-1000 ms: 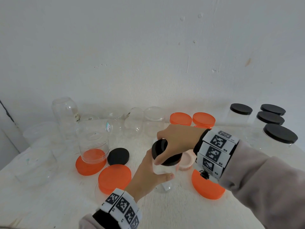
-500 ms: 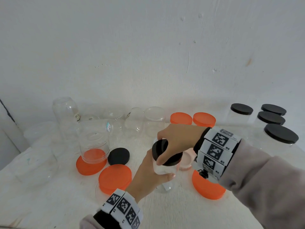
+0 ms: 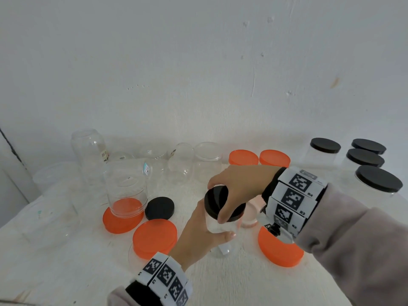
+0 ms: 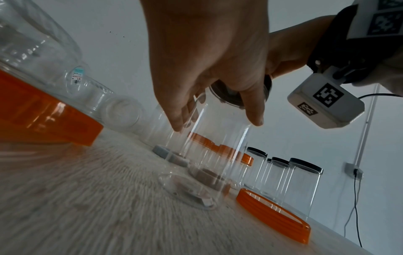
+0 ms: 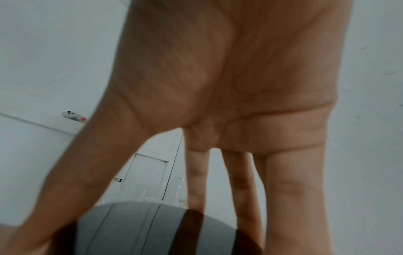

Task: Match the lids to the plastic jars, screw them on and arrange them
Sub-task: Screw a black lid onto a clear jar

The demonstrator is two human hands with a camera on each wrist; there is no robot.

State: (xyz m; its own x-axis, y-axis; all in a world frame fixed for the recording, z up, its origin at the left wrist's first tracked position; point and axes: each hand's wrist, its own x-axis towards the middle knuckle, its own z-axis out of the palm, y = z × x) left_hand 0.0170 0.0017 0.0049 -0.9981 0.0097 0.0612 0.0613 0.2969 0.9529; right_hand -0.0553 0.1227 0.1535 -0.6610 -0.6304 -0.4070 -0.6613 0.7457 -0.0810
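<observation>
A clear plastic jar (image 3: pixel 221 244) stands on the white table (image 3: pixel 66 272) near its middle. My left hand (image 3: pixel 205 230) wraps around the jar's wall (image 4: pixel 213 146) from the near side. My right hand (image 3: pixel 234 191) grips the black lid (image 3: pixel 215 199) on top of the jar with thumb and fingers. In the right wrist view the fingers (image 5: pixel 240 186) reach down around the shiny black lid (image 5: pixel 152 231). A loose black lid (image 3: pixel 160 208) lies to the left, and orange lids (image 3: pixel 154 238) (image 3: pixel 279 250) lie on either side.
Several black-lidded clear jars (image 3: pixel 378 186) stand at the back right. Two orange-lidded jars (image 3: pixel 258 157) stand at the back centre. An upside-down clear jar (image 3: pixel 125 191) rests on an orange lid (image 3: pixel 121 221). More open clear jars (image 3: pixel 88 151) crowd the back left.
Both hands stay on the jar and lid; nothing has visibly shifted.
</observation>
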